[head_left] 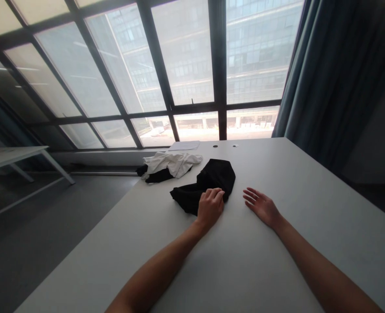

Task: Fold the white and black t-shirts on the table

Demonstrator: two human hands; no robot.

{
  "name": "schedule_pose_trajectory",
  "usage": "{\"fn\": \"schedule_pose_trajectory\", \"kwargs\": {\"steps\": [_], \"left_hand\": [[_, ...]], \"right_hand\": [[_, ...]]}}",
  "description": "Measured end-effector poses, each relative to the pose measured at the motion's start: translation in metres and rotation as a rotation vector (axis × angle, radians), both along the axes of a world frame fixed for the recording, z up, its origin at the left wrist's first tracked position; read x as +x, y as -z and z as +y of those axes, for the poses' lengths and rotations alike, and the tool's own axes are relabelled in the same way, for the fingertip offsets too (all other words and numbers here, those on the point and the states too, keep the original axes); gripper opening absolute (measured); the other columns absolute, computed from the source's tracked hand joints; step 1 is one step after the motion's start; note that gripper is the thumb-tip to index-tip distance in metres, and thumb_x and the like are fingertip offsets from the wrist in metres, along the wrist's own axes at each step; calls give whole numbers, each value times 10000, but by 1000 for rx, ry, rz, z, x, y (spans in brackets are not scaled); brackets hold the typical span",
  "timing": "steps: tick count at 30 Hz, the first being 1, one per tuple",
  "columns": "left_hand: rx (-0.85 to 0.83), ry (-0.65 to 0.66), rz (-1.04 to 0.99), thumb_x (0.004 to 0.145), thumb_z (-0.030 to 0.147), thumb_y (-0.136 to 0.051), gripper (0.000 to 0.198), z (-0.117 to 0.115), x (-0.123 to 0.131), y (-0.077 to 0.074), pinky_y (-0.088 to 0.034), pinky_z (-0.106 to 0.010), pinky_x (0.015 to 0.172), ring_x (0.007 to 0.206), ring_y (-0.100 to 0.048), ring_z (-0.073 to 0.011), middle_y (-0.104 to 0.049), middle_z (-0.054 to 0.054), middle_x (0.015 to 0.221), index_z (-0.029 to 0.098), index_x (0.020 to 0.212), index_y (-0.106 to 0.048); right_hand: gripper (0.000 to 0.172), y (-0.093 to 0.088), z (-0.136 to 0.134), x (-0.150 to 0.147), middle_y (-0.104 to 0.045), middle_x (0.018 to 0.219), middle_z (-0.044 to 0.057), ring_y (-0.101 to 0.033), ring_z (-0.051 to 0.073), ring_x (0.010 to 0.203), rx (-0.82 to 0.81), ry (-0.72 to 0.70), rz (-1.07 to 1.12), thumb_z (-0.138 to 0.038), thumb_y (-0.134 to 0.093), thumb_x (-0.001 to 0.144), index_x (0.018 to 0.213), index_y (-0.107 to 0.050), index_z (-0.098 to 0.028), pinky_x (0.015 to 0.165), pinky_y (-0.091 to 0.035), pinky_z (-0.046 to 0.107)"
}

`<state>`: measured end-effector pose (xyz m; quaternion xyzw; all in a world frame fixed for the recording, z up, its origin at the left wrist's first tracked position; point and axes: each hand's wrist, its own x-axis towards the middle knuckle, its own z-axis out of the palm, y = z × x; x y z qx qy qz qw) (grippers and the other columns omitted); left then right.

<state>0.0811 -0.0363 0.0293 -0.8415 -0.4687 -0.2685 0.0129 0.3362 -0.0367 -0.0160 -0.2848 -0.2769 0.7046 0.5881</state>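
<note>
A crumpled black cloth garment [215, 171] lies on the white table [231, 261]; its exact kind does not show. My left hand [211, 205] rests on its near edge, fingers curled and closed on the fabric. To the right of the garment, my right hand [260, 206] hovers over or lies near the tabletop with its fingers stretched out and apart, touching no cloth. Farther back on the left sits a heap of clothes, a white garment [172, 163] on top of a black one [161, 175].
White paper sheets [184, 145] lie at the table's far edge, near two small round table holes [215, 146]. Behind stand large framed windows [185, 52] and a dark blue curtain [313, 78]. Another white table [14, 152] stands across the floor on the left.
</note>
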Motion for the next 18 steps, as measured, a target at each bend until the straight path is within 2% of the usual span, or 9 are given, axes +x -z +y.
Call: {"fn": "schedule_pose_trajectory", "kwargs": {"steps": [2, 5, 8, 11, 15, 18], "left_hand": [[64, -111, -12, 1028, 313, -397, 443, 8, -11, -3, -299, -505, 1164, 1407, -390, -317, -493, -87, 1497, 284, 1456, -508], [22, -347, 23, 975, 424, -511, 633, 28, -32, 10, -152, -618, 1185, 1490, -198, -430, -337, -165, 1596, 196, 1551, -378], [-144, -456, 116, 954, 499, -524, 677, 45, -49, 31, -203, -625, 1153, 1447, -277, -477, -379, -212, 1564, 168, 1534, -411], [-158, -463, 180, 976, 517, -469, 630, 51, -54, 42, -244, -584, 1144, 1415, -346, -460, -430, -191, 1538, 194, 1516, -446], [-140, -463, 234, 991, 509, -438, 625, 46, -51, 36, -240, -572, 1142, 1408, -341, -468, -445, -190, 1526, 176, 1520, -442], [-155, -477, 263, 1000, 498, -419, 619, 33, -43, 23, -303, -564, 1091, 1337, -435, -453, -521, -210, 1437, 160, 1517, -434]], "right_hand": [[228, -1, -1, -2, -722, 1196, 38, -668, 205, 1082, 15, 9, -21, -302, -588, 917, 1107, -707, -265, 933, -541, 367], [204, -1, -1, -5, -731, 1164, 43, -675, 189, 1038, 34, 5, -39, -296, -602, 917, 1080, -714, -243, 878, -547, 328], [197, 1, 0, -7, -738, 1137, 42, -679, 183, 1015, 38, 8, -52, -294, -632, 900, 1067, -719, -236, 859, -547, 314], [186, 1, -1, -9, -741, 1120, 40, -682, 185, 1001, 46, 30, -88, -279, -667, 874, 1044, -725, -235, 855, -545, 314], [210, -1, -2, -11, -737, 1123, 55, -682, 190, 985, 58, 47, -157, -299, -704, 840, 1035, -733, -227, 849, -539, 324], [278, -2, -3, -16, -726, 1131, 81, -680, 207, 973, 88, 71, -254, -356, -734, 801, 1036, -733, -210, 839, -536, 343]]}}
